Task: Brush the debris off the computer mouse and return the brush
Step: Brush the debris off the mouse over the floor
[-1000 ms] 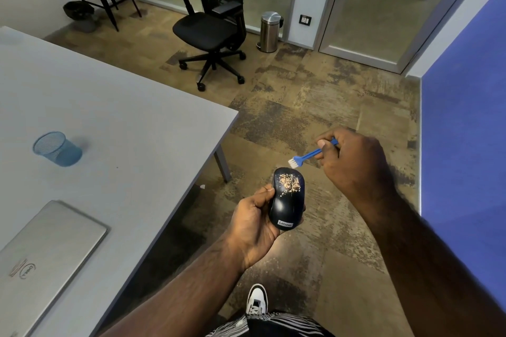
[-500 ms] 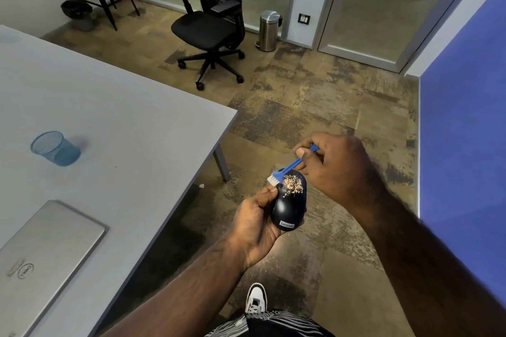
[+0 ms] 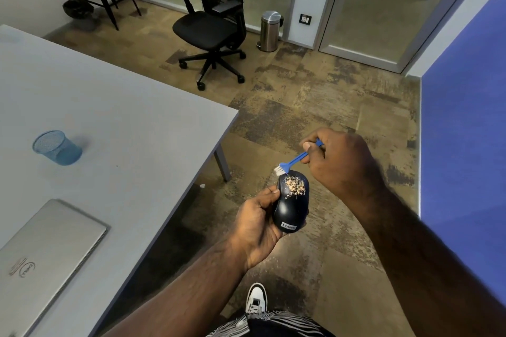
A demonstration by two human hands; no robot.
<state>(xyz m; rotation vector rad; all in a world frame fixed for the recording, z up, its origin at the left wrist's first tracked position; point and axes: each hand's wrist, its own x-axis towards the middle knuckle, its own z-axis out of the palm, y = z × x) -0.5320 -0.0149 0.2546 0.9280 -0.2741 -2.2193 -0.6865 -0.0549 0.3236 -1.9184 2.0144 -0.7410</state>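
- The computer mouse point(image 3: 291, 206), judged light, rigid and smooth, is gripped by its sides in the left hand point(image 3: 257, 227).
- The slim brush point(image 3: 293, 162) is pinched at its handle end by the right hand point(image 3: 339, 164).

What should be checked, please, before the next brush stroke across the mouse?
1. Left hand grips the mouse firmly: ok.
2. Right hand holds the brush by its handle: ok.
3. Bristles at the mouse's far edge, near the debris: ok.
4. Mouse clean: not ok, debris remains.
5. Mouse held over the floor, off the table: ok.
6. Blue mesh cup is the brush's place: cannot tell.
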